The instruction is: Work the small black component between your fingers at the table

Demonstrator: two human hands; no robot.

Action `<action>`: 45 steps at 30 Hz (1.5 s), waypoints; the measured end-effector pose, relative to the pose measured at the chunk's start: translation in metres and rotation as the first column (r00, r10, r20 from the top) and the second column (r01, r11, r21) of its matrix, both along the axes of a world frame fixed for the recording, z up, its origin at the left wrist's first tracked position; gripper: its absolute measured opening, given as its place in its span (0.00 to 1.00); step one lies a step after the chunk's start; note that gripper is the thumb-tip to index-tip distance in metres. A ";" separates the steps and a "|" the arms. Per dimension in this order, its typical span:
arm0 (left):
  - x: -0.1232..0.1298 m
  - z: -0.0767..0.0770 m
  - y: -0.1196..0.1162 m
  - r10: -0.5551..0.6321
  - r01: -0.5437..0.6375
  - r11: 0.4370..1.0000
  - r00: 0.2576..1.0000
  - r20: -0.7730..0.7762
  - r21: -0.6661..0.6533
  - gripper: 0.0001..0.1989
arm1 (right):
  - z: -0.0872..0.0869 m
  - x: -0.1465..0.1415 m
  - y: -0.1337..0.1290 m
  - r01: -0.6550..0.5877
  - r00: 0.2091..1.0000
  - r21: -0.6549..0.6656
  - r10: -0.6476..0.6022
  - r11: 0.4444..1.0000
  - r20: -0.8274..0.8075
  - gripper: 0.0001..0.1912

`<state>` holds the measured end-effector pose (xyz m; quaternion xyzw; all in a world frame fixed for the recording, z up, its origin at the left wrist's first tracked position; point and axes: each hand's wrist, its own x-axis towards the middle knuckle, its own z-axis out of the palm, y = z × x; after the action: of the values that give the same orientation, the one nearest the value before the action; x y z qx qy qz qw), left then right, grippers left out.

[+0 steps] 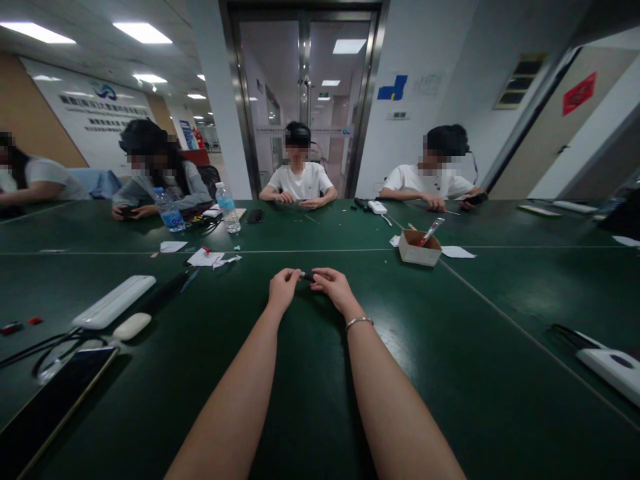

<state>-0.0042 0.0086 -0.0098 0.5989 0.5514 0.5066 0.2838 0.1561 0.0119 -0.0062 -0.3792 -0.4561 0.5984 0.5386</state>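
Out in front of me, both hands meet over the dark green table [315,333]. A small black stick-like thing with a pale, metallic-looking end [307,275] is between them; it is too small to name its kind. My left hand [284,289] is closed, its thumb and fingertips pinching the pale end. With closed fingers, my right hand [335,287] grips the black end, and these fingers hide part of it. A silver bangle [359,323] circles my right wrist.
Left of me lie a phone [60,400], a white power bank [115,301], a white oval case [133,327] and cables. Paper scraps [206,259] and water bottles [229,210] are farther off. Ahead right stands a small open box [419,252] with tools. Several people sit opposite.
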 end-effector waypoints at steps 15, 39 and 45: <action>0.003 0.021 -0.019 0.090 -0.105 0.990 0.985 -0.150 -0.095 0.25 | 0.002 0.001 -0.005 -0.081 0.997 0.077 0.081 0.994 0.002 0.19; 0.002 0.011 -0.011 0.024 -0.040 0.996 0.981 -0.190 -0.077 0.21 | 0.004 0.001 -0.002 -0.041 0.999 -0.033 0.040 0.999 -0.023 0.13; 0.002 0.012 -0.013 -0.059 0.058 0.998 0.994 -0.096 -0.011 0.16 | 0.007 0.001 -0.005 -0.012 0.998 -0.061 0.008 0.998 -0.060 0.12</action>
<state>-0.0020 -0.0039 0.0024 0.6374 0.5486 0.4665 0.2741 0.1572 0.0071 0.0004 -0.3752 -0.4229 0.6260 0.5372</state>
